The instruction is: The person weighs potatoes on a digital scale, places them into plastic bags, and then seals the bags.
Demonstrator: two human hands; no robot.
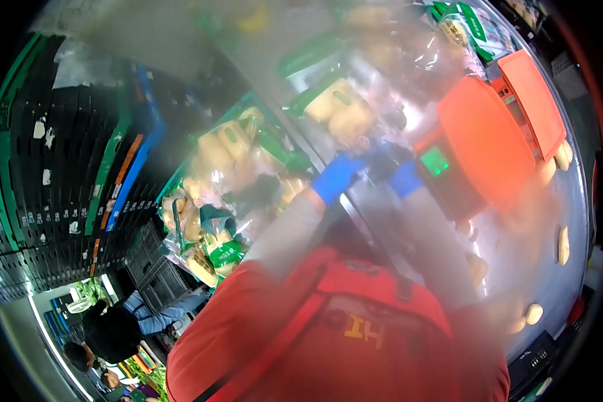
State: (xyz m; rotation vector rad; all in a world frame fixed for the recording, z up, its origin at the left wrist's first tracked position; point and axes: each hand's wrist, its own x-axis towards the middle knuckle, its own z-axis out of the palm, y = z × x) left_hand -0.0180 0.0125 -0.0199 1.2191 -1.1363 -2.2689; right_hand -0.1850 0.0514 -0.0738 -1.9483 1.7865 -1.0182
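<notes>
A haze over the picture blurs the middle. My left hand [340, 177], in a blue glove, is closed at the gathered near end of a clear, green-printed bag of potatoes [347, 115]. Close by on its right is my right hand [406, 179], also blue-gloved, its fingers mostly lost in the blur. Between the hands sits a dark object [384, 159] whose kind I cannot make out. Just right of my right hand stands an orange weighing scale [479, 137] with a lit green display [435, 161].
Left of my hands, a green-rimmed crate [169, 189] holds several bagged potatoes [224, 151]. Stacked black crates [60, 154] rise at the far left. Loose potatoes [563, 245] lie on the grey table [549, 208] at right. Another person [114, 328] is at lower left.
</notes>
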